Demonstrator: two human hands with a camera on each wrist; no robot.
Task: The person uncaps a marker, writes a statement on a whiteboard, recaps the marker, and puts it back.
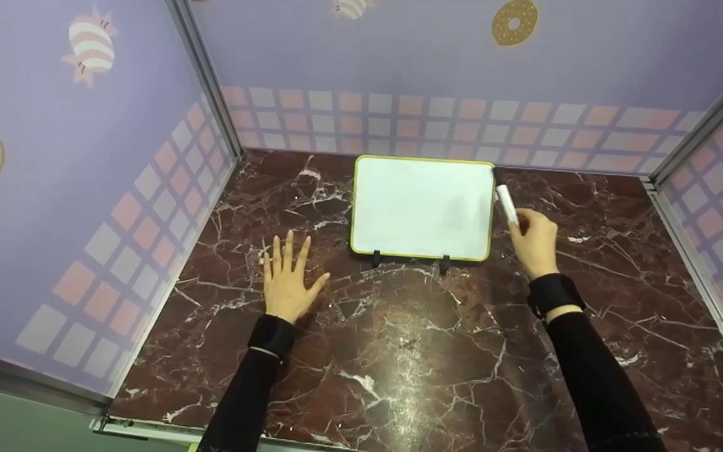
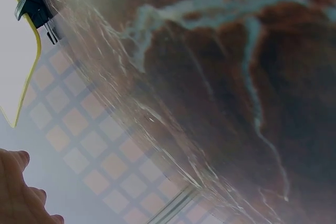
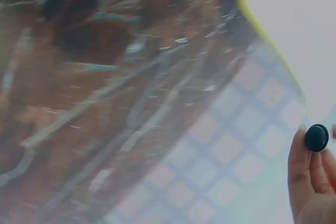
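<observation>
A small whiteboard (image 1: 423, 208) with a yellow rim stands on two black feet near the back of the table. To its right, my right hand (image 1: 535, 242) pinches a white marker (image 1: 508, 204) with a black tip end that points up toward the board's upper right corner. In the right wrist view the marker's dark round end (image 3: 316, 138) shows between the fingertips. Whether the tip touches the board cannot be told. My left hand (image 1: 287, 282) lies with spread, straight fingers over the table, left of the board and apart from it.
The dark red marbled table (image 1: 412, 351) is enclosed by purple walls (image 1: 399, 56) with pink and white checks at the back and sides. Metal strips (image 1: 208, 78) run along the corners. Each wrist wears a black band (image 1: 272, 336).
</observation>
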